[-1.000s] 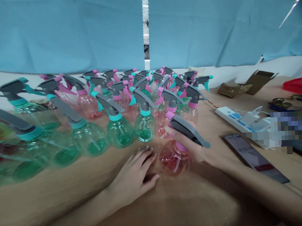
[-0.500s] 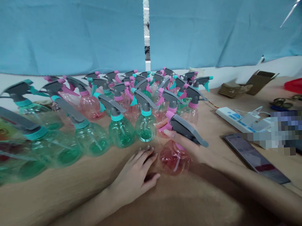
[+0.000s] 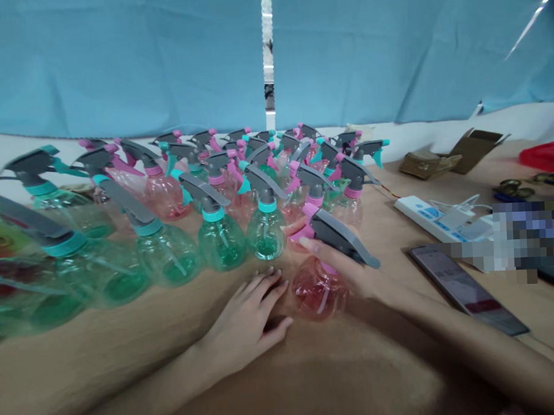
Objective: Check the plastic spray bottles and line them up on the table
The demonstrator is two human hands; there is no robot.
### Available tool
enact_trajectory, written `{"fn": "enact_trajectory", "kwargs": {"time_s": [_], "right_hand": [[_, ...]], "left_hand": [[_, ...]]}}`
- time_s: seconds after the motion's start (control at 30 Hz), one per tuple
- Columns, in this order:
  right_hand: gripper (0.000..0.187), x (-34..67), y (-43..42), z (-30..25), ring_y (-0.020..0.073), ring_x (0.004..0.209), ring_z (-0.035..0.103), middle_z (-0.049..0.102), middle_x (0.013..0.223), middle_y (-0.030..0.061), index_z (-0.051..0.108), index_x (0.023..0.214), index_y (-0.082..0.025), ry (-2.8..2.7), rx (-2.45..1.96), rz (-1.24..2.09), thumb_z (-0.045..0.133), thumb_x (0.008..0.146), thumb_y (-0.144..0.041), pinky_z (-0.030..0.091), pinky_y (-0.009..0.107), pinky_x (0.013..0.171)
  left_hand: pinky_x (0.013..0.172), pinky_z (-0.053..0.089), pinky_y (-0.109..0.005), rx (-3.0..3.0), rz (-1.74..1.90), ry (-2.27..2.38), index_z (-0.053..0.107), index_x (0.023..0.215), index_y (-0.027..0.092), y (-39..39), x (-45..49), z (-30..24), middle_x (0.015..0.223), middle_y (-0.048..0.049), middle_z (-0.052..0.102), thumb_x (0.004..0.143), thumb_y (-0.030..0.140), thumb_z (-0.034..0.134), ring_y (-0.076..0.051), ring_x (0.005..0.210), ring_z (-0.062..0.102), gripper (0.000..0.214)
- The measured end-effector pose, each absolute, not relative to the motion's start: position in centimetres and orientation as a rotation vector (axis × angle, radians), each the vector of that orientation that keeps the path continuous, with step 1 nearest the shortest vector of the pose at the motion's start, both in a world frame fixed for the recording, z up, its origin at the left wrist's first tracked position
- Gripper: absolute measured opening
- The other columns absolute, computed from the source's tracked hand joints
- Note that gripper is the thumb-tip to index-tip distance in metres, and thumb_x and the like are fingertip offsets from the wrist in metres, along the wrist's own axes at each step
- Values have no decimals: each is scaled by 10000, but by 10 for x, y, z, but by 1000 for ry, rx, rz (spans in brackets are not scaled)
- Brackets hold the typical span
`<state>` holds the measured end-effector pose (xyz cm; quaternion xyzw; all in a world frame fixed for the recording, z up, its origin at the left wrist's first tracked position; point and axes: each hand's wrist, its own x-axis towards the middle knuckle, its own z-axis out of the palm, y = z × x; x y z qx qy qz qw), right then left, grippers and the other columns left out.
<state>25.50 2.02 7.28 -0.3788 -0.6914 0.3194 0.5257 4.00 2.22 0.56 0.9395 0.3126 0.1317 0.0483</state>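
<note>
A clear pink spray bottle [image 3: 314, 294] with a grey and pink trigger head stands on the tabletop in front of me. My right hand [image 3: 341, 263] is wrapped around its neck and trigger, thumb and fingers closed. Left of the bottle's base, my left hand [image 3: 250, 316] lies flat on the wood, its fingers spread and holding nothing. Just beyond my hands stand a green spray bottle [image 3: 266, 232] and another green spray bottle [image 3: 222, 243], both with turquoise collars.
Several more green and pink spray bottles crowd the back and left. On the right lie a phone [image 3: 468, 291], a white power strip [image 3: 428, 216] with plugs and cables, and an open cardboard box [image 3: 476, 150]. A blue cloth [image 3: 114, 61] hangs behind.
Almost nothing differs. The whole view has shifted very slightly, while both hands and the pink spray bottle keep their places.
</note>
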Motion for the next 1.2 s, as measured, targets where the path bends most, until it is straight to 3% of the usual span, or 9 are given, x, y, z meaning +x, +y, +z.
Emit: {"fn": "enact_trajectory", "kwargs": {"time_s": [0.2, 0.8, 1.2], "right_hand": [[165, 256, 20, 73, 168, 804, 607, 653, 868, -7, 627, 978, -257, -1651, -915, 743, 600, 866, -374, 469, 325, 765], [143, 255, 16, 74, 156, 847, 604, 639, 903, -12, 616, 976, -261, -1625, -936, 778, 599, 873, -359, 468, 298, 792], [160, 255, 19, 70, 152, 805, 603, 655, 876, -11, 630, 979, -257, -1628, -913, 752, 600, 871, -372, 477, 298, 759]], "left_hand": [[1070, 340, -455, 2872, 397, 939, 489, 1324, 119, 22, 40, 6, 1392, -141, 484, 924, 409, 532, -287, 1294, 420, 496], [1051, 359, -456, 2887, 394, 944, 493, 1319, 161, 23, 40, 6, 1394, -120, 490, 930, 417, 506, -284, 1287, 431, 466], [1053, 359, -462, 2911, 374, 952, 496, 1315, 110, 23, 42, 7, 1390, -144, 490, 932, 412, 519, -287, 1288, 428, 489]]}}
